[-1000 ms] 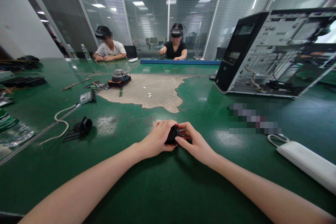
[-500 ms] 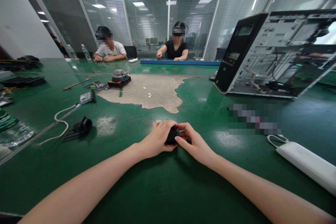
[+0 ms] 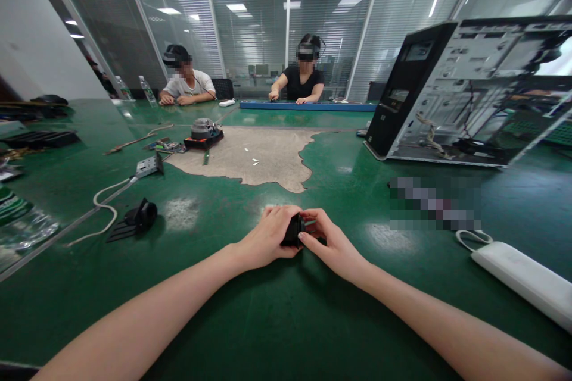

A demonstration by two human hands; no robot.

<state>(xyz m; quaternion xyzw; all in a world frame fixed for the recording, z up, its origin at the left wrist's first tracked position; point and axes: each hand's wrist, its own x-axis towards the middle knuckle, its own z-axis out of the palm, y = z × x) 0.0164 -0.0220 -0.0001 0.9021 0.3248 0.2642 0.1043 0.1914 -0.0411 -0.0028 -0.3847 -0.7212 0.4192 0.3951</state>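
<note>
A small black part [image 3: 293,231] is held between both hands just above or on the green table [image 3: 286,315], near the middle of the view. My left hand [image 3: 270,235] is wrapped over its left side and top, the thumb beneath. My right hand [image 3: 328,241] grips its right edge with thumb and fingers. The palms hide much of the part. To the left lies a black plastic piece with a round end and flat prongs [image 3: 136,218].
An open computer case [image 3: 415,95] stands at right, near a white power strip [image 3: 522,277]. A cooler [image 3: 204,132], a metal box with a cable [image 3: 148,165] and a plastic bottle [image 3: 27,223] lie left. Two people sit across, behind a blue bar [image 3: 308,106].
My hands and the black part look almost unmoved. Across the table, the person in black has shifted slightly to the right, with the head raised a little.
</note>
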